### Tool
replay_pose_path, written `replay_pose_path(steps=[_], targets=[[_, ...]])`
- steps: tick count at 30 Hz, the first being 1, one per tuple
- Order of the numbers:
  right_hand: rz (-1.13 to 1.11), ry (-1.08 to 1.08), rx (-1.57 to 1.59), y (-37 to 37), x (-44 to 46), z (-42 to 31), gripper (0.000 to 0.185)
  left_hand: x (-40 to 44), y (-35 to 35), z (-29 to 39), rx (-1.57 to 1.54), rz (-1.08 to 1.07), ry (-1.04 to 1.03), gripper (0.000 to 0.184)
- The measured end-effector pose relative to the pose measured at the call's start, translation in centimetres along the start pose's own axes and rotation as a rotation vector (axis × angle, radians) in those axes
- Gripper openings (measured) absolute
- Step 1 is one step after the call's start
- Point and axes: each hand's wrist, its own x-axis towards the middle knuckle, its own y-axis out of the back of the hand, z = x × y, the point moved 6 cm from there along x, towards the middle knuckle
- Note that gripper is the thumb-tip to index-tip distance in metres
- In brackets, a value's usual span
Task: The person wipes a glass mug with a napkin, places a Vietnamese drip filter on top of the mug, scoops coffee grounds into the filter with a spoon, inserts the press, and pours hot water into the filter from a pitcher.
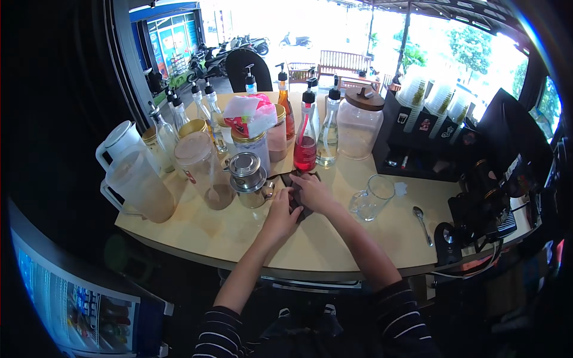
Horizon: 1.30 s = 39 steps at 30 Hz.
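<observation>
Left hand and right hand rest on dark cloth, fingers part-bent, firm grip unclear; cloth likely soft, light, best pinched at edges.

Your dark sleeves carry thin white stripes, ending on your side of the counter; below its edge show bluish trousers and white-marked shoes.

To your left: clear pitcher, upright. Ahead of you: bottle of red liquid beside clear pump bottle; brown-lidded jar to their right. On your right: black rack bearing stacked cups; spoon lying flat. Outside: wooden bench, parked motorbikes.
</observation>
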Motion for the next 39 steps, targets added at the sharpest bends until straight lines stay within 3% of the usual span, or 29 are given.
replay_pose_path(steps=[4,6,8,12,15,17,18,19,20,21,22,24,26,28,30,33,34,37,38,39], targets=[[-0.284,-0.035,-0.255,-0.1,0.6,-0.2,0.016,-0.2,0.0,-1.8,-0.041,0.006,0.073,0.053],[-0.265,-0.029,-0.288,1.2,0.0,-0.5,0.01,0.2,-0.4,-2.0,-0.061,-0.133,0.106,0.051],[-0.279,0.04,-0.155,2.2,-0.4,-0.9,0.012,0.2,0.0,-1.3,-0.093,-0.097,0.133,0.047],[-0.228,0.014,-0.072,4.5,-1.9,-3.0,0.014,-0.3,0.7,-0.5,0.221,-0.052,0.15,0.033],[-0.238,0.032,-0.054,5.5,-2.5,-3.9,0.023,-0.1,2.0,2.2,0.293,-0.058,0.054,0.022],[-0.07,0.18,0.022,7.2,-2.6,-4.8,0.03,0.6,3.6,4.6,0.265,-0.027,-0.029,0.018],[-0.063,0.184,0.021,7.7,-2.1,-4.9,0.03,1.0,4.5,6.2,0.177,0.0,-0.189,0.016],[-0.098,0.254,0.199,8.2,-1.6,-5.4,0.033,1.0,5.5,7.9,0.089,0.023,-0.344,0.014],[-0.136,0.322,0.38,8.4,-1.4,-6.0,0.037,1.1,6.4,8.6,0.093,0.02,-0.342,0.014],[-0.176,0.167,0.467,9.6,-1.7,-7.4,0.033,1.2,7.9,9.8,0.031,0.044,-0.351,0.014],[-0.176,0.168,0.472,9.8,-1.3,-7.4,0.033,1.4,9.4,11.0,-0.032,0.069,-0.361,0.015],[-0.314,0.072,0.883,9.5,-0.6,-7.1,0.026,1.6,12.1,12.9,-0.077,0.064,-0.404,0.015],[-0.317,0.103,0.964,10.4,-0.9,-9.1,0.019,1.5,14.3,14.2,-0.124,0.058,-0.441,0.015],[-0.299,0.068,1.138,11.0,-1.2,-11.0,0.019,0.8,16.4,16.3,0.023,0.127,-0.624,0.012],[-0.366,0.058,1.117,10.8,-1.7,-11.8,0.023,0.4,18.2,17.3,0.044,0.124,-0.619,0.011],[-0.58,0.065,0.641,10.7,-2.4,-12.0,0.037,-0.6,20.6,18.2,0.187,0.179,-0.696,0.013],[-0.432,0.105,0.56,11.6,-2.3,-11.8,0.026,-0.7,21.3,18.2,0.189,0.176,-0.696,0.013],[-0.205,0.074,0.265,15.5,-1.8,-11.5,0.019,-1.1,22.9,18.0,0.304,0.25,-0.728,0.011],[-0.195,-0.087,0.254,16.5,-2.1,-11.1,0.019,-1.5,23.2,17.9,0.302,0.249,-0.721,0.011],[-0.148,-0.006,0.211,17.4,-2.5,-11.8,0.019,-2.1,23.6,18.0,0.314,0.291,-0.776,0.011]])
